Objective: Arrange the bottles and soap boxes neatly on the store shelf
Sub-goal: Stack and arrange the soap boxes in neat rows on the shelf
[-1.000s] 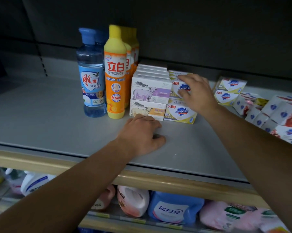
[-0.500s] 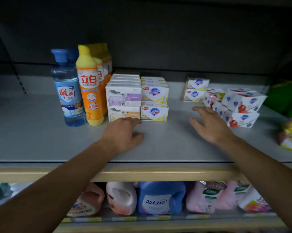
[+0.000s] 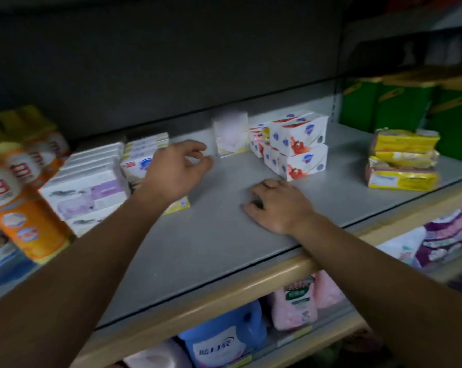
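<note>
the left hand [image 3: 175, 172] hovers over the grey shelf [image 3: 198, 248] with fingers loosely curled and spread, gripping nothing, in front of the yellow-trimmed soap boxes [image 3: 142, 155]; beside those stand the sheep-print soap boxes [image 3: 91, 181], then the orange bottles [image 3: 20, 197] at the far left, blurred; the right hand [image 3: 277, 205] rests palm-down on the shelf, fingers bent under, holding nothing, just in front of the red-and-white soap boxes [image 3: 299, 147], stacked askew; a blurred white box [image 3: 230, 136] stands alone behind; yellow packets [image 3: 402, 158] lie piled further right; detergent jugs [image 3: 224, 338] sit on the shelf below
</note>
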The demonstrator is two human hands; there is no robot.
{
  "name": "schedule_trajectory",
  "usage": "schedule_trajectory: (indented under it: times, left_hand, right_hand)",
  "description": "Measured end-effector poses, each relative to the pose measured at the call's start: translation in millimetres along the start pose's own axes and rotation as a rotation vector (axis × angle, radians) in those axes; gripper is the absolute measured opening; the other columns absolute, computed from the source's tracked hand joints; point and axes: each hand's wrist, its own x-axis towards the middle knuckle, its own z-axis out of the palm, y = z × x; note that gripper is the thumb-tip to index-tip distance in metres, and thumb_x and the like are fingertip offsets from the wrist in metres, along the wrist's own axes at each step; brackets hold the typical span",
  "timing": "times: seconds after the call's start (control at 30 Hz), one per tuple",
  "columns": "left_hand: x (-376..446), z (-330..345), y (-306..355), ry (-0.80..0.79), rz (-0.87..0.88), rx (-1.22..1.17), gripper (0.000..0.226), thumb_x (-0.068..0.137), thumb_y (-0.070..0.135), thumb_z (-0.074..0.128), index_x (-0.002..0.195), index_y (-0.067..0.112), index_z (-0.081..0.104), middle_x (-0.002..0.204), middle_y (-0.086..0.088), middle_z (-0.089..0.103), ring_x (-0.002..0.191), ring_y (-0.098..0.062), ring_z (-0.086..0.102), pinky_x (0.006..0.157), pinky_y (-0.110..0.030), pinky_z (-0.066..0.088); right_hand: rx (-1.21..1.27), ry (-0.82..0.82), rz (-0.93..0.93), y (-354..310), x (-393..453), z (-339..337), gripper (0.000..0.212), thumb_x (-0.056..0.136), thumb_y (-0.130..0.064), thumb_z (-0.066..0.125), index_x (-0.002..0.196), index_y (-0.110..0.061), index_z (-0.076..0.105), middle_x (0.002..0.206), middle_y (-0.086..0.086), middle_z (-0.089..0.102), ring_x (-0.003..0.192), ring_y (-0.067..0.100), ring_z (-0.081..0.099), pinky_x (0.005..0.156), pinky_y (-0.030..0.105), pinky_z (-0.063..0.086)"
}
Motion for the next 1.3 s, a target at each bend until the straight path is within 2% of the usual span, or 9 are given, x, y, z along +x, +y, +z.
schedule_trajectory:
  times: [0.07,0.17,0.3,0.47,0.63,0.77,0.97,1.1,1.3]
  left_hand:
    - [27.3,16.6,6.3,-0.013,0.018,0.026,0.028,0.085,0.037,0.066,0.111,0.027,0.069,0.095,0.011,0.071,0.081,-0.009,0.066,0.075,-0.003,0.038]
    - [66.5,42.0,8.7,-0.018,0.052,0.137,0.037,0.086,0.036,0.066,0.119,0.021,0.066,0.113,0.000,0.070,0.104,-0.022,0.065,0.093,-0.025,0.041]
    - [113.5,76.3,2.8,-0.068,0.073,0.283,0.053,0.086,0.032,0.067,0.133,0.012,0.056,0.132,-0.014,0.058,0.121,-0.033,0.053,0.102,-0.032,0.036]
    - [156.3,109.6,-7.0,-0.024,-0.028,0.317,0.054,0.083,0.032,0.068,0.129,0.007,0.054,0.123,-0.025,0.056,0.116,-0.039,0.051,0.099,-0.035,0.038]
    - [178.7,127.9,-15.1,0.001,-0.083,0.405,0.045,0.083,0.035,0.067,0.115,0.005,0.058,0.117,-0.022,0.061,0.112,-0.039,0.054,0.095,-0.038,0.040]
    - [181.2,129.3,-16.8,0.045,-0.114,0.461,0.042,0.084,0.033,0.067,0.114,0.005,0.057,0.118,-0.023,0.059,0.112,-0.043,0.053,0.092,-0.043,0.044]
    - [167.4,116.4,-8.2,0.093,-0.095,0.317,0.040,0.084,0.022,0.067,0.117,0.006,0.053,0.119,-0.024,0.059,0.110,-0.044,0.055,0.092,-0.044,0.046]
    - [139.4,92.5,12.8,0.171,-0.008,0.196,0.042,0.082,0.022,0.069,0.119,0.010,0.055,0.118,-0.018,0.061,0.112,-0.036,0.056,0.094,-0.038,0.043]
    - [55.7,42.6,28.8,0.176,-0.012,-0.159,0.031,0.076,0.023,0.075,0.103,0.020,0.061,0.089,0.001,0.067,0.081,-0.019,0.062,0.076,-0.027,0.045]
  right_hand:
    - [0.010,0.000,0.007,0.0,0.1,0.6,0.060,0.092,-0.061,0.035,0.140,-0.026,0.047,0.142,0.001,0.045,0.133,0.028,0.038,0.109,0.038,0.030]
    - [0.045,0.007,0.013,-0.7,-0.7,0.9,0.060,0.092,-0.060,0.036,0.140,-0.026,0.046,0.141,0.001,0.046,0.133,0.028,0.037,0.109,0.039,0.028]
    - [0.070,0.032,0.019,0.0,-1.4,2.3,0.060,0.091,-0.060,0.035,0.139,-0.025,0.046,0.139,0.000,0.047,0.133,0.027,0.037,0.111,0.039,0.026]
    - [0.082,0.067,0.016,-1.0,-1.7,4.3,0.057,0.091,-0.057,0.035,0.136,-0.024,0.048,0.134,0.000,0.050,0.129,0.026,0.041,0.111,0.041,0.028]
    - [0.090,0.087,0.013,-0.5,-1.2,5.3,0.056,0.091,-0.055,0.035,0.135,-0.023,0.049,0.132,0.000,0.051,0.127,0.026,0.041,0.111,0.040,0.029]
    - [0.095,0.093,0.010,-0.7,-1.3,5.8,0.055,0.091,-0.054,0.037,0.135,-0.022,0.049,0.133,0.000,0.050,0.128,0.026,0.040,0.110,0.039,0.028]
    - [0.084,0.064,0.018,-0.9,-0.9,5.0,0.055,0.091,-0.056,0.037,0.135,-0.025,0.047,0.134,-0.002,0.049,0.129,0.026,0.039,0.110,0.039,0.028]
    - [0.081,0.050,0.022,0.1,-0.4,3.8,0.055,0.090,-0.056,0.038,0.134,-0.025,0.048,0.135,-0.001,0.048,0.129,0.026,0.039,0.109,0.039,0.027]
    - [0.080,0.032,0.034,-0.7,-1.5,-2.3,0.056,0.090,-0.060,0.042,0.134,-0.025,0.050,0.135,0.001,0.051,0.129,0.025,0.043,0.106,0.037,0.033]
